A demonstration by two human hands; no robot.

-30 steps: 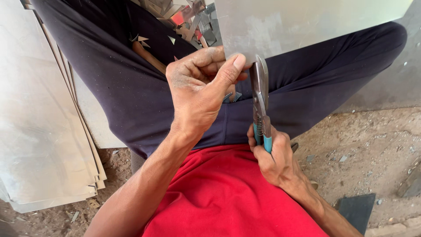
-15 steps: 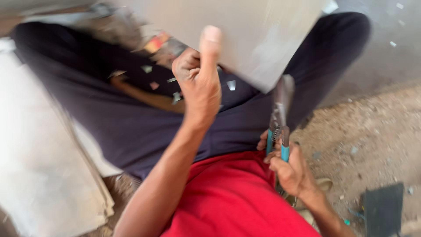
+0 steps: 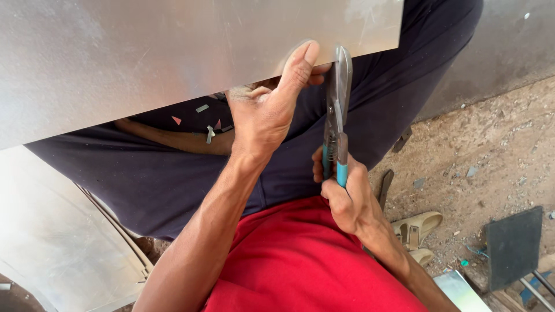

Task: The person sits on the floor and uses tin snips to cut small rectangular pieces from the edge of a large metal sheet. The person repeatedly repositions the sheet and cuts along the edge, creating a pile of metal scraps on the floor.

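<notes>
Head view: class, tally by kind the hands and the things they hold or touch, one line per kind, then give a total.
Hands: 2 (left hand, right hand)
Tin snips, blue-handled, held in the right hand: 1
Metal sheet, pinched at its edge by the left hand: 1
Total: 4

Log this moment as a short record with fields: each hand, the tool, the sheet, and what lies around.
left hand: grips the lower edge of the metal sheet, thumb on top
right hand: closed on the blue handles of the tin snips
tin snips: blades at the sheet's edge, beside the thumb
lap: small metal offcuts on dark trousers
ground: sandal, dark flat block
</notes>
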